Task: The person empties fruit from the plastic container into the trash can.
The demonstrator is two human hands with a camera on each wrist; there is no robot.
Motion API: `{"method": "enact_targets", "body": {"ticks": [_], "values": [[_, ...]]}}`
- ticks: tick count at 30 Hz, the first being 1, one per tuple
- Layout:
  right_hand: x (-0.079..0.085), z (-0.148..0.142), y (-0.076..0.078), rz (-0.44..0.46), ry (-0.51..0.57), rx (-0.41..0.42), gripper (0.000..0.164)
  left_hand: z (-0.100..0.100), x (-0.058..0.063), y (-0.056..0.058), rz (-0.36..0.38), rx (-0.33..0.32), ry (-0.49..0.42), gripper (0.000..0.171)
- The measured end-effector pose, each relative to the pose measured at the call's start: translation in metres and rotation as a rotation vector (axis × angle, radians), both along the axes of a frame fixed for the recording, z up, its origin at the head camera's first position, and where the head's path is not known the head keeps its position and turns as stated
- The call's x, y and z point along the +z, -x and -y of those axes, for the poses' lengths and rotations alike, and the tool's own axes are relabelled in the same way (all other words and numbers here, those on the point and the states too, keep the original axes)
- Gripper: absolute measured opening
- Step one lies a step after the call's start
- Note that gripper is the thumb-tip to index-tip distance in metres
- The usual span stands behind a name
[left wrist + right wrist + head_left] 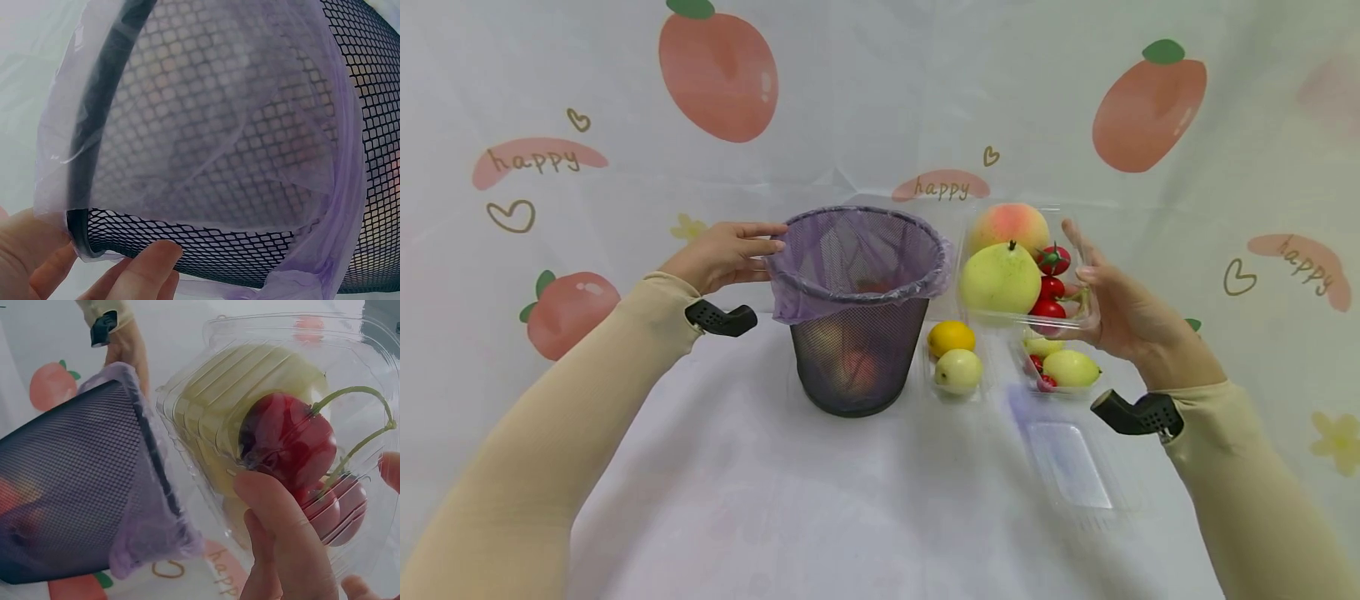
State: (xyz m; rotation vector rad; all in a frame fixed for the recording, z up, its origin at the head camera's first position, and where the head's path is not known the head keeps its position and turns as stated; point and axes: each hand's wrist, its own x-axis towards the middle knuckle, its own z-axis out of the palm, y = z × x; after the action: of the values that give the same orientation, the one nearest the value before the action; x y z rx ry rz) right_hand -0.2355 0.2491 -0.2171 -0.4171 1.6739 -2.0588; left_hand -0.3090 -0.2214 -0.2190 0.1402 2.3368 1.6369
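A black mesh trash bin stands upright, lined with a translucent purple bag folded over its rim. My left hand holds the bin's rim at its left side, with fingertips against the mesh. To the right of the bin, my right hand holds up a clear plastic fruit box, tilted so its contents face the head view. In the box are a peach, a green pear and small red fruits, some with green stems. Blurred reddish and yellowish fruit shows through the bin's mesh.
Right of the bin, a yellow lemon and a pale green fruit lie in a clear tray. Under the raised box stands another clear container with a yellow-green pear and small red fruits. Nearer lies an empty clear plastic piece. Printed cloth hangs behind.
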Motion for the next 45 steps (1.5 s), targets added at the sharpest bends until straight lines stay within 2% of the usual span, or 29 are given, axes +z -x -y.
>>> {"method": "enact_targets", "body": {"ticks": [4, 11, 14, 19, 29, 37, 45], "values": [[0.013, 0.012, 0.009, 0.021, 0.049, -0.016, 0.067, 0.000, 0.000, 0.000, 0.007, 0.001, -0.004, 0.057], [0.025, 0.026, 0.027, -0.044, 0.153, 0.088, 0.074, 0.001, 0.000, -0.001, 0.009, 0.003, -0.006, 0.056], [0.031, 0.035, 0.034, -0.002, 0.151, 0.056, 0.075, 0.000, 0.001, -0.001, 0.005, 0.001, -0.010, 0.057], [0.041, 0.049, 0.044, 0.045, 0.092, -0.026, 0.076, 0.000, 0.000, -0.002, 0.002, -0.010, -0.025, 0.056], [0.051, 0.073, 0.062, 0.053, -0.049, -0.139, 0.078, -0.001, 0.001, -0.001, 0.005, 0.014, -0.012, 0.056], [0.050, 0.089, 0.069, 0.048, -0.086, -0.178, 0.079, -0.001, 0.002, -0.002, 0.008, 0.013, 0.011, 0.056], [0.051, 0.103, 0.072, 0.008, -0.196, -0.209, 0.082, -0.002, 0.002, -0.002, 0.010, 0.015, 0.005, 0.056]]}}
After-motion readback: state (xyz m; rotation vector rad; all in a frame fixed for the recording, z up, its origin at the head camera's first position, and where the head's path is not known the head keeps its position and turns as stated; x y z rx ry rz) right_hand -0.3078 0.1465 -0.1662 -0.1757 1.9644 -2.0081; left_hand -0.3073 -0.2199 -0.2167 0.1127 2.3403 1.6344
